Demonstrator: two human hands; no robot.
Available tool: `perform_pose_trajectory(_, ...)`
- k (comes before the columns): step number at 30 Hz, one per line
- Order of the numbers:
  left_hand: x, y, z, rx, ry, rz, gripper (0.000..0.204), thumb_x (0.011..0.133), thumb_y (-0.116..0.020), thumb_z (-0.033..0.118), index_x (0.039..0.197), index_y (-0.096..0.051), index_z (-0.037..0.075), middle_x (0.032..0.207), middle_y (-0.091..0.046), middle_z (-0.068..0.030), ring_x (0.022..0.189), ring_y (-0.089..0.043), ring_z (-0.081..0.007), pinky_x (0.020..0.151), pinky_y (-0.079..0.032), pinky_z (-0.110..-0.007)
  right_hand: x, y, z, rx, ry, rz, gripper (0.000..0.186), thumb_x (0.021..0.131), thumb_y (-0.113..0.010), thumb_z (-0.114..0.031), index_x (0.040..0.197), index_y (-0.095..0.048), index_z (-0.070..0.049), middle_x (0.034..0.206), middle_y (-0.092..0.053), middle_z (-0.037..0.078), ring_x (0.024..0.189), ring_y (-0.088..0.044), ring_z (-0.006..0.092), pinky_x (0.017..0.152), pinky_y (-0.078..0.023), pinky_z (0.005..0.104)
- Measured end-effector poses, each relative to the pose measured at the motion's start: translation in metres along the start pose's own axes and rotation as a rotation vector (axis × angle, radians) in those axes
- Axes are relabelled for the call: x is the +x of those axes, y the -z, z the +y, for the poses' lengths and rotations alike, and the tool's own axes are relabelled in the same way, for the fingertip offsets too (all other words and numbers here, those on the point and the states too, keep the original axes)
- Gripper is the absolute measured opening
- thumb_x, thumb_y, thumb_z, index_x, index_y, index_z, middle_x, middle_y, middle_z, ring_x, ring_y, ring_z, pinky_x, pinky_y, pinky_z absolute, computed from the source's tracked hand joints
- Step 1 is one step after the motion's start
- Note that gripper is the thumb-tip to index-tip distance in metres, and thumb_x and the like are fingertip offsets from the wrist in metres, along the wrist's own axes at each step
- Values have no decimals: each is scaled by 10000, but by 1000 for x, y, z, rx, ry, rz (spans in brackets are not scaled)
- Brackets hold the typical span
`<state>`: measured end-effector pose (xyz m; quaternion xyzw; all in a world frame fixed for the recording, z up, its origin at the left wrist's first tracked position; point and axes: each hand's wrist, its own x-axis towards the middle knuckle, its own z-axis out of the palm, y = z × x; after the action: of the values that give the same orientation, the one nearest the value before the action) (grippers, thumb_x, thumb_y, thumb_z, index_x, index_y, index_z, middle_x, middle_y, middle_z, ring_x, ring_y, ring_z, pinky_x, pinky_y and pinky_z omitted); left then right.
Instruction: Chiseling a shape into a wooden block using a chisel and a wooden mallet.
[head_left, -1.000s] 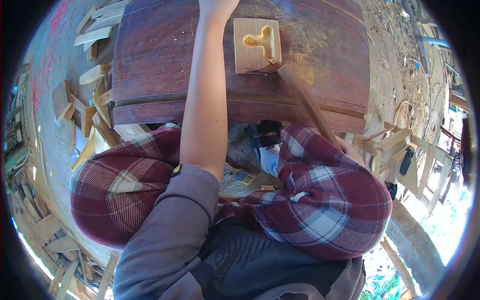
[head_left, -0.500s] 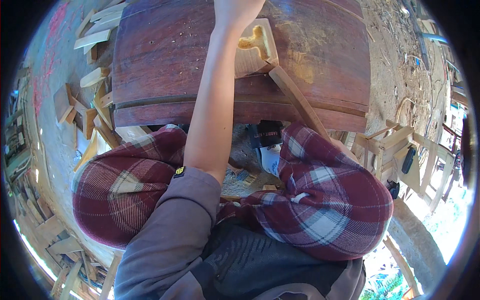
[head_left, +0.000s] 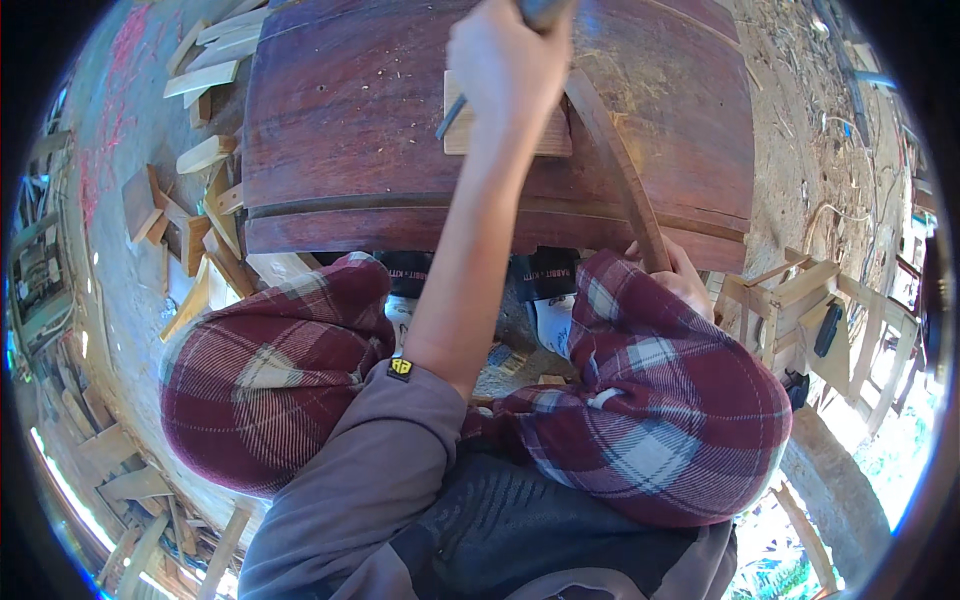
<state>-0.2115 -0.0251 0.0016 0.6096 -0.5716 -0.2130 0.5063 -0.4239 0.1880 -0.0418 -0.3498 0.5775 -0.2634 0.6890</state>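
Note:
My left hand (head_left: pixel 510 65) reaches over the square wooden block (head_left: pixel 544 135), closed on a dark tool (head_left: pixel 546 10) whose shape is unclear at the top edge. A thin dark bar (head_left: pixel 450 119) crosses the block's left side below the hand; whether it is part of that tool I cannot tell. The block's carved recess is hidden behind my hand. My right hand (head_left: pixel 682 285), partly behind my knee, is closed on a long brown wooden stick (head_left: pixel 620 160), which slants up to beside the block's right side. The block lies on the dark red wooden bench (head_left: pixel 330 130).
Wooden offcuts (head_left: pixel 205 240) are piled on the floor left of the bench. A small wooden frame (head_left: pixel 790 300) with a dark object on it stands at the right. My plaid-covered knees sit at the bench's front edge, dark-and-white footwear (head_left: pixel 540 290) between them.
My left arm has swung right, and its hand has come lower into view with a dark tool. The stick's top end has risen along the block's right side. The block appears shifted.

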Motion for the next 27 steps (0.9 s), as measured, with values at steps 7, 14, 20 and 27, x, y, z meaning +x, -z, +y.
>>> perform_pose_trajectory(7, -29, -34, 41, 129, -342, -627, 262, 707, -670, 314, 917, -719, 166, 732, -691, -75, 722, -682, -276, 710, -550, -398, -24, 4, 0, 48, 41, 202, 476, 694, -622, -151, 1125, -523, 27, 724, -501, 0, 601, -480, 70, 539, -354, 202)
perform_pose_trajectory(14, -42, -68, 33, 31, -401, -792, 170, 700, -650, 316, 765, -702, 167, 708, -674, -92, 715, -663, -311, 677, -535, -415, -51, 3, -14, 250, 192, 534, 658, 688, -660, -282, 1185, -448, 93, 643, -442, 23, 486, -437, 98, 431, -351, 225)
perform_pose_trajectory(20, -52, -78, 32, 16, -394, -807, 157, 694, -672, 304, 766, -699, 167, 701, -671, -100, 710, -665, -304, 655, -529, -417, -58, 11, -10, 224, 290, 536, 691, 675, -675, -329, 1182, -451, 83, 626, -454, 32, 476, -456, 113, 420, -346, 227)
perform_pose_trajectory(27, -60, -89, 20, -38, -421, -649, 159, 687, -694, 278, 765, -669, 142, 672, -659, -82, 682, -659, -301, 624, -518, -424, -56, 15, -6, 180, 228, 489, 710, 645, -679, -323, 1177, -452, 89, 620, -474, 33, 462, -457, 112, 413, -338, 229)
